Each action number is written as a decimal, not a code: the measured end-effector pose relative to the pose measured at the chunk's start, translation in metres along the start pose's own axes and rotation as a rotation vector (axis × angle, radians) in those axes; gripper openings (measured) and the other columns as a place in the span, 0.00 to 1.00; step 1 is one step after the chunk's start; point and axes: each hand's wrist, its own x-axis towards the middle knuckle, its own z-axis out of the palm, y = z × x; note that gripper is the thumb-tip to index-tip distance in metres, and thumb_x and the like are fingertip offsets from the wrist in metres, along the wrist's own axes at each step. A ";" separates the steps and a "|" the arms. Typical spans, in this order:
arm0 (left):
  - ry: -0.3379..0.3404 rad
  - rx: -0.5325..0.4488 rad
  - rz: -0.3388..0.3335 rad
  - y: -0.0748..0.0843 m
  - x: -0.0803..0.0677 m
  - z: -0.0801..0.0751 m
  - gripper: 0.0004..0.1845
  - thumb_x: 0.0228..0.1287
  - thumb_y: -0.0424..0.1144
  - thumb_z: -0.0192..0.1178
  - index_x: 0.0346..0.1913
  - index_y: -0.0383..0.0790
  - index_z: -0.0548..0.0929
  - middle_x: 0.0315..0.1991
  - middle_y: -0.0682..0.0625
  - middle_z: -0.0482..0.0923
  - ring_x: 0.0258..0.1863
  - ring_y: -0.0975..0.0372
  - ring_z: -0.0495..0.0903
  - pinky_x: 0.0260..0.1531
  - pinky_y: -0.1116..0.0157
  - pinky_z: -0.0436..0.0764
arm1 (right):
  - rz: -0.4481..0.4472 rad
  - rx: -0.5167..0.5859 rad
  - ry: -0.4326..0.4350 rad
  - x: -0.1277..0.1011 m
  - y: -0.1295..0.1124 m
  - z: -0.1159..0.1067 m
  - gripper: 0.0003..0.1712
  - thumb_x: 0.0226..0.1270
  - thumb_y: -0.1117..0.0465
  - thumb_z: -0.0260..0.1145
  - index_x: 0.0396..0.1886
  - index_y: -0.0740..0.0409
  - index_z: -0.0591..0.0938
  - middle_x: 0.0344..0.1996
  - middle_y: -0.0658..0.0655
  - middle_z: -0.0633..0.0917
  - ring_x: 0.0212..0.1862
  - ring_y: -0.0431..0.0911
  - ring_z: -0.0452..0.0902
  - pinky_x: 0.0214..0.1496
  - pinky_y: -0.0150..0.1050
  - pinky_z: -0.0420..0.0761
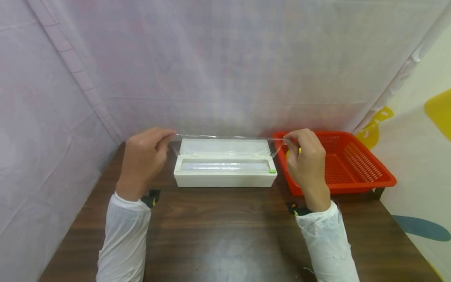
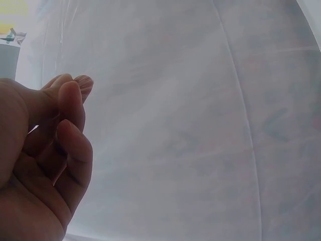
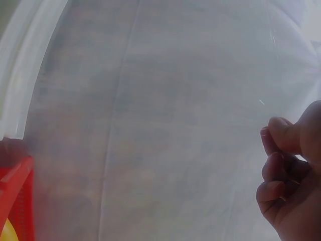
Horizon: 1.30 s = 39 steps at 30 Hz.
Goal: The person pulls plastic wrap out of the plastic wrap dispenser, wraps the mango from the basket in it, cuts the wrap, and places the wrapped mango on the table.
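A sheet of clear plastic wrap [image 1: 225, 137] is stretched between both hands, above and behind a white wrap dispenser box [image 1: 225, 180]. The left hand [image 1: 142, 162] pinches one corner of the wrap between thumb and fingertips, and the right hand [image 1: 307, 160] pinches the opposite corner. The dispenser's lid [image 1: 224, 147] stands raised at the back, and a wrap roll [image 1: 223, 167] shows inside. A small green slider [image 1: 272, 171] sits at the box's front right. Each wrist view shows its hand pinching at the thumb; the transparent film itself is barely visible there.
A red plastic basket [image 1: 366, 187] stands right of the box, partly behind the right hand, with something yellow [image 3: 8, 233] in it. The dark wooden table [image 1: 218, 227] lies beneath. White sheeting [image 1: 225, 70] hangs behind and at the sides.
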 end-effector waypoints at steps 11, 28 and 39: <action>-0.007 0.001 0.014 0.009 0.000 -0.010 0.05 0.64 0.27 0.66 0.40 0.31 0.89 0.34 0.40 0.88 0.30 0.50 0.87 0.32 0.54 0.86 | -0.041 -0.005 0.004 -0.001 -0.003 -0.010 0.02 0.67 0.72 0.64 0.38 0.65 0.82 0.35 0.64 0.84 0.36 0.54 0.77 0.41 0.44 0.79; -0.026 0.024 0.043 0.020 0.000 -0.024 0.04 0.65 0.27 0.64 0.39 0.30 0.88 0.33 0.38 0.88 0.29 0.50 0.86 0.31 0.56 0.86 | -0.064 0.040 0.036 -0.004 -0.009 -0.021 0.02 0.66 0.73 0.65 0.37 0.67 0.82 0.35 0.63 0.85 0.36 0.56 0.76 0.43 0.39 0.75; -0.061 0.009 0.093 0.029 -0.007 -0.040 0.05 0.59 0.24 0.68 0.37 0.31 0.88 0.31 0.41 0.88 0.26 0.54 0.86 0.28 0.59 0.85 | -0.076 0.038 -0.021 -0.009 -0.017 -0.038 0.05 0.62 0.75 0.67 0.37 0.66 0.82 0.34 0.62 0.85 0.35 0.52 0.75 0.44 0.31 0.73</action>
